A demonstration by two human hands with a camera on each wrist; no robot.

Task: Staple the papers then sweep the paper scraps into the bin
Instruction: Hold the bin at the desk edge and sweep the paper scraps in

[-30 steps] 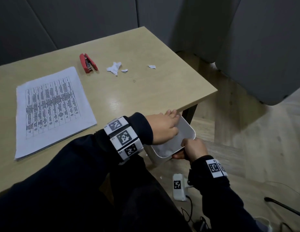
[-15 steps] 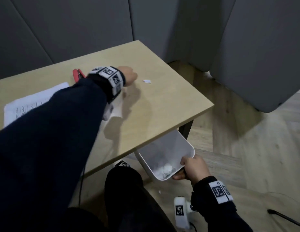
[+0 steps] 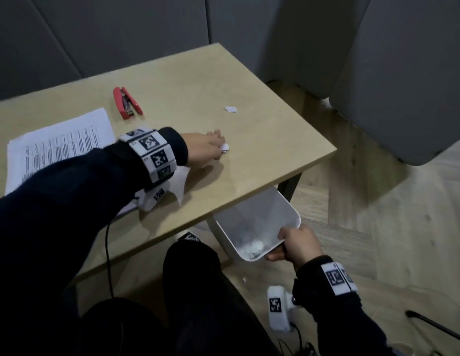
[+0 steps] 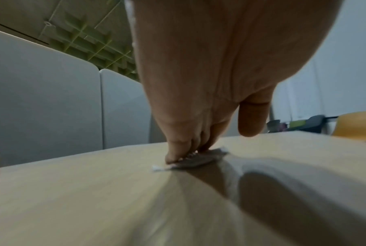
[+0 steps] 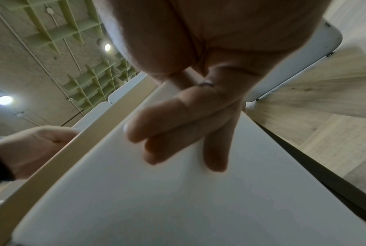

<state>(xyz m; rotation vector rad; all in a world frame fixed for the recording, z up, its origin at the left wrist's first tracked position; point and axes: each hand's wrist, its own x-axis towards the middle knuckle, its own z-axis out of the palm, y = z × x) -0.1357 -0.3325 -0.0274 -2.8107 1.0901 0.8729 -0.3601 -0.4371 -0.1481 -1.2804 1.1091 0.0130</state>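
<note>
Now sweeping | my left hand [image 3: 201, 149], fingers flat, presses scrap [image 3: 225, 147] binward | my right hand [image 3: 298, 242] grips bin [image 3: 288, 210] rim below table [image 3: 262, 155] edge to catch it

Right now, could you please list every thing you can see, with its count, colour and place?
table: one, light wood, centre.
papers: one stack, white with black print, left part of the table.
stapler: one, red, on the table beyond the papers.
paper scraps: white; one lying alone on the far right part of the table, some under the left fingertips, more inside the bin.
bin: one, white, held tilted below the table's near edge.
floor: pale wood, on the right.
left hand: fingers pressing scraps onto the table.
right hand: gripping the bin's rim.
</note>
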